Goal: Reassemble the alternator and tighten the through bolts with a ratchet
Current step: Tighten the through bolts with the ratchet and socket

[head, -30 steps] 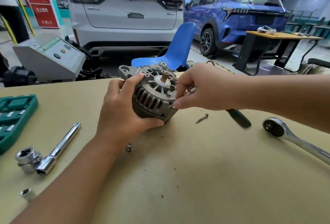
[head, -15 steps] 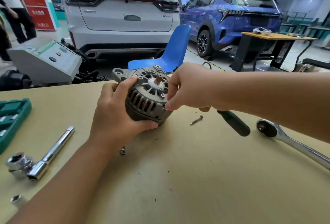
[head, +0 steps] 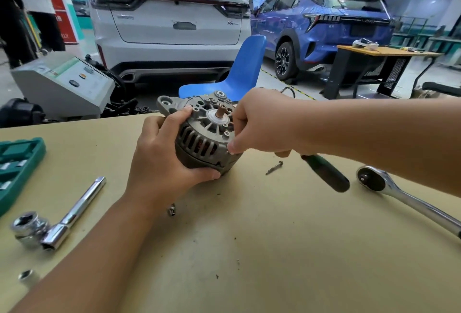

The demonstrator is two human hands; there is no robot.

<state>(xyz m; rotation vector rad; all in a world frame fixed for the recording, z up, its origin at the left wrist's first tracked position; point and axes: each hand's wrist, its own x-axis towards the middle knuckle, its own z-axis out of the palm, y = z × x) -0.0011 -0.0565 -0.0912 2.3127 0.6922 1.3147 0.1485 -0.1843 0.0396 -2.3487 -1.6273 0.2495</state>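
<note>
The left hand (head: 162,160) reaches in from the lower left, forearm bare, fingers curled over the top of the alternator (head: 202,135) and thumb clamped under its near edge; the right hand (head: 262,123) comes from the right, fingertips pinched at the housing's rim.

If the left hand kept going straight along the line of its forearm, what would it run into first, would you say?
The left hand already grips the alternator, so it would meet the housing at once; beyond lies the blue chair, though depth is unclear.

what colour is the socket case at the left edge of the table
Dark green (teal), with silver sockets in its slots: the socket case shows in the head view, the only one.
</note>
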